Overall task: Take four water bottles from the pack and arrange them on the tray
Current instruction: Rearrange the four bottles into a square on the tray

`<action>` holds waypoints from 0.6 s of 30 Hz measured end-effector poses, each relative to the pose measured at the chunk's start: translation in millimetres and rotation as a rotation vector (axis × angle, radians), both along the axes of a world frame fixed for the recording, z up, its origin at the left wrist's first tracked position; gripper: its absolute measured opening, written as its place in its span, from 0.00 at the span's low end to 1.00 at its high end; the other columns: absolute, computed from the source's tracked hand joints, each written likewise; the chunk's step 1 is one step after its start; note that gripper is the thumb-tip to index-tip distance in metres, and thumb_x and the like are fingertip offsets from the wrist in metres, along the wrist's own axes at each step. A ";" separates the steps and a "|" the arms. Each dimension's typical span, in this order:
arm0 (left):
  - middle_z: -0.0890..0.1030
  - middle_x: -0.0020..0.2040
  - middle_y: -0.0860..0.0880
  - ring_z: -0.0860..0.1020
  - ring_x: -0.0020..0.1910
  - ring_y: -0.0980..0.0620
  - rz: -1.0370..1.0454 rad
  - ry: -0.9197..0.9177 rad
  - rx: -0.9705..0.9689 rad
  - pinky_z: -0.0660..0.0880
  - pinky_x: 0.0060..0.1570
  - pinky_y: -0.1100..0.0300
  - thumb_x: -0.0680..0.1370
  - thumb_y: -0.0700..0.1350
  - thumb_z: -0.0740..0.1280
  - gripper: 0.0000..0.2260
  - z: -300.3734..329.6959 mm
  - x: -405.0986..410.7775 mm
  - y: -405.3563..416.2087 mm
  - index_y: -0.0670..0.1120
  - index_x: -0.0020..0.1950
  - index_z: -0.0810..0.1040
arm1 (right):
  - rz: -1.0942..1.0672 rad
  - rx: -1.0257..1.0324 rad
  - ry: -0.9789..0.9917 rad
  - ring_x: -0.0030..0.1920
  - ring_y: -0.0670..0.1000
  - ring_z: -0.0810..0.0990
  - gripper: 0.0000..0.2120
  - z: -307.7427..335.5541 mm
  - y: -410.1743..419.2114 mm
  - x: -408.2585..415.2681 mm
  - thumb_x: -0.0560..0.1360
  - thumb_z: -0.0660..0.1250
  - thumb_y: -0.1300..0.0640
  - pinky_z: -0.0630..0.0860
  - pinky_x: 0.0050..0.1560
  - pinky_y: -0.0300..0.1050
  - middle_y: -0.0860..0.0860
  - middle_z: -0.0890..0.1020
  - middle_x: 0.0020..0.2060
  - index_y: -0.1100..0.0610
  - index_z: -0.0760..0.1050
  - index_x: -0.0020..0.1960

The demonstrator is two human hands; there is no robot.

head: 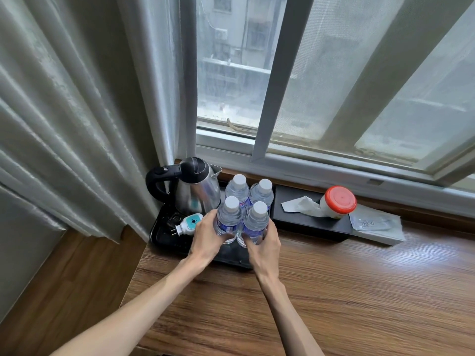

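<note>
Several clear water bottles with white caps stand upright in a tight square on the black tray point(164, 240). My left hand point(207, 240) grips the front left bottle point(229, 217) low on its body. My right hand point(263, 246) is wrapped around the base of the front right bottle point(257, 222). Behind them stand the back left bottle point(237, 188) and the back right bottle point(262, 192), touching the front pair. The pack is not in view.
A steel kettle point(195, 191) with a black handle stands at the tray's back left, with a white and teal plug point(189, 224) in front of it. To the right lie a black box point(308, 219), a tissue point(300, 205), a red-lidded jar point(338, 201) and a sachet point(375, 223). Curtains hang left.
</note>
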State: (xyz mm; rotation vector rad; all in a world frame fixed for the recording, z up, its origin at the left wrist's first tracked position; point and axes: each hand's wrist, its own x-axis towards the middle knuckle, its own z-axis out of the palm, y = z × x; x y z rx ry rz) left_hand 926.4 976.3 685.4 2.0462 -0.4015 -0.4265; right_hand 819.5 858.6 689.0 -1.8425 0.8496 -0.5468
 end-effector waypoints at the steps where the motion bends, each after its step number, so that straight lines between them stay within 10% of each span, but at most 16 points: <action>1: 0.84 0.53 0.55 0.82 0.54 0.56 0.004 -0.003 -0.004 0.80 0.55 0.48 0.61 0.50 0.81 0.27 -0.3 -0.4 -0.4 0.55 0.57 0.77 | 0.004 0.001 -0.003 0.60 0.49 0.80 0.30 -0.1 -0.7 0.1 0.67 0.77 0.59 0.77 0.62 0.55 0.48 0.81 0.59 0.52 0.72 0.67; 18: 0.84 0.51 0.54 0.82 0.51 0.56 0.020 -0.078 0.035 0.80 0.50 0.54 0.65 0.48 0.81 0.23 9.4 -9.8 -5.1 0.51 0.56 0.76 | -0.007 0.019 0.027 0.58 0.45 0.80 0.30 -4.8 -6.3 -2.5 0.67 0.79 0.60 0.79 0.61 0.52 0.47 0.81 0.59 0.52 0.72 0.66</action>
